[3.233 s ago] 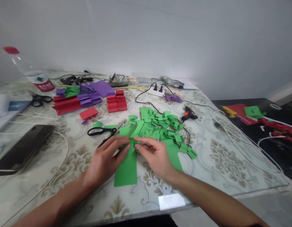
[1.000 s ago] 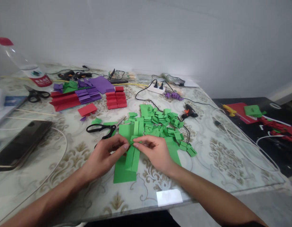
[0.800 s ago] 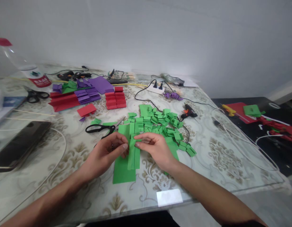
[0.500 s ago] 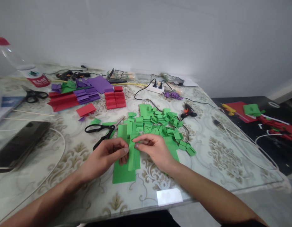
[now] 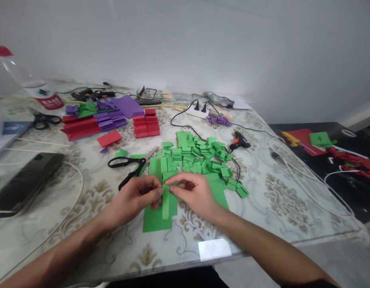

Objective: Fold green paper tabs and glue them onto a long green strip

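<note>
My left hand and my right hand meet over a narrow folded green paper strip, both pinching its upper end. The strip hangs down over a larger flat green sheet that lies on the table. Just beyond my fingers sits a heap of several small folded green paper pieces. Black-handled scissors lie open to the left of the heap, close to my left hand.
Red and purple folded paper stacks lie at the back left, with a second pair of scissors, a bottle and a phone. A glue gun, power strip and cables lie right. The table edge runs close by.
The green strip was lifted off the flat sheet and folded narrower between my fingers. Both hands stayed in place, pinching its top end closer together.
</note>
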Action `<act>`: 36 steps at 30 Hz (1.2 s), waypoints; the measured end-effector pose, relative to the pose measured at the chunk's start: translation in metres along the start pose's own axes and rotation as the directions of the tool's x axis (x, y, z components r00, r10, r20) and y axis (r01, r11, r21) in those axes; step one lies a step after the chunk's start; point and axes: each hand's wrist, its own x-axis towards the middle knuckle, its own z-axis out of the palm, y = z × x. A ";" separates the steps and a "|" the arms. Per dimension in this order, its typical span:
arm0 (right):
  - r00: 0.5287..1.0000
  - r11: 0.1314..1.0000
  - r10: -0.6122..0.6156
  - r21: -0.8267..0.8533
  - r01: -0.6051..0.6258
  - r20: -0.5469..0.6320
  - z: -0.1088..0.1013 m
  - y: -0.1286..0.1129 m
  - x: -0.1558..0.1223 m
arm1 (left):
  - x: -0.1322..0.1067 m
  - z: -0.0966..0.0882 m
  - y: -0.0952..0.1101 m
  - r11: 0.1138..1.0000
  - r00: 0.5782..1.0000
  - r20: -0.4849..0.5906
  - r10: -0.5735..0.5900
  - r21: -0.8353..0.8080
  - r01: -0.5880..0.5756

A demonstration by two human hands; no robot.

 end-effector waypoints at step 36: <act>1.000 0.999 -0.020 0.046 0.020 0.013 -0.001 0.003 0.001 | -0.002 0.001 -0.007 0.982 0.994 -0.052 0.100 0.166 -0.090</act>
